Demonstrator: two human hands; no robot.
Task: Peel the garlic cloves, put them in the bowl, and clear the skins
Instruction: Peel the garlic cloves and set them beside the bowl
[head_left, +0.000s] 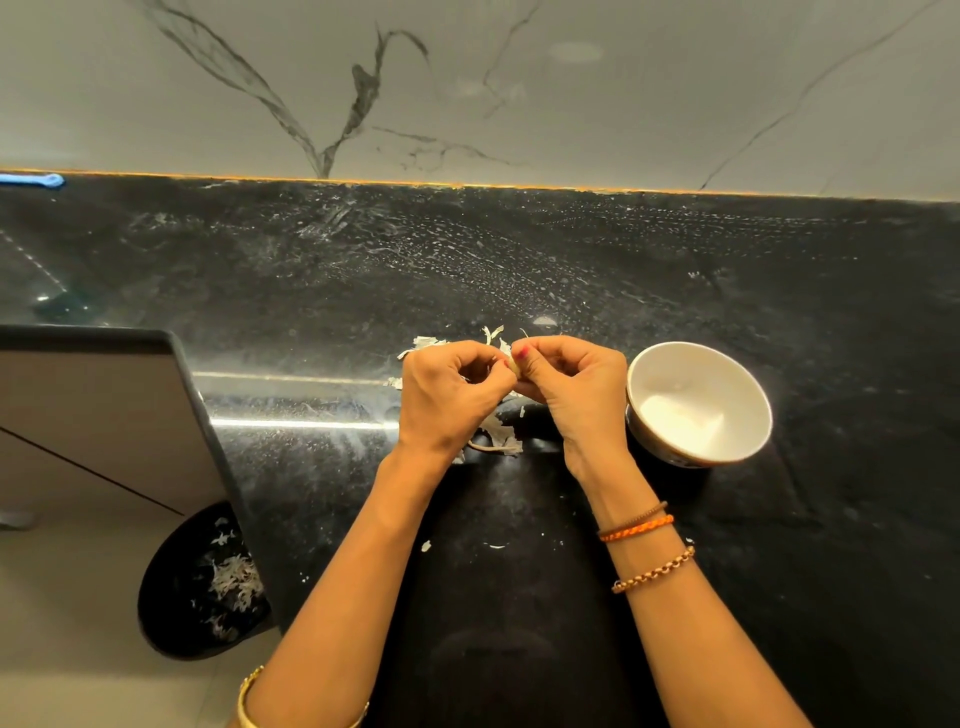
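A pale garlic clove (516, 365) is pinched between both hands above the black counter. My left hand (453, 391) grips it from the left with curled fingers. From the right, my right hand (574, 384) holds it with thumb and fingertips. Most of the clove is hidden by the fingers. Loose papery skins (497, 435) lie on the counter under and behind the hands. The white bowl (748, 384) stands just right of my right hand; I see no cloves in its visible inside.
The black stone counter (571, 270) runs back to a marbled wall. Its left edge drops off at a cabinet (104, 415). A black bin (202, 587) with skins in it stands on the floor below left. Small skin flecks (496, 545) lie near the front.
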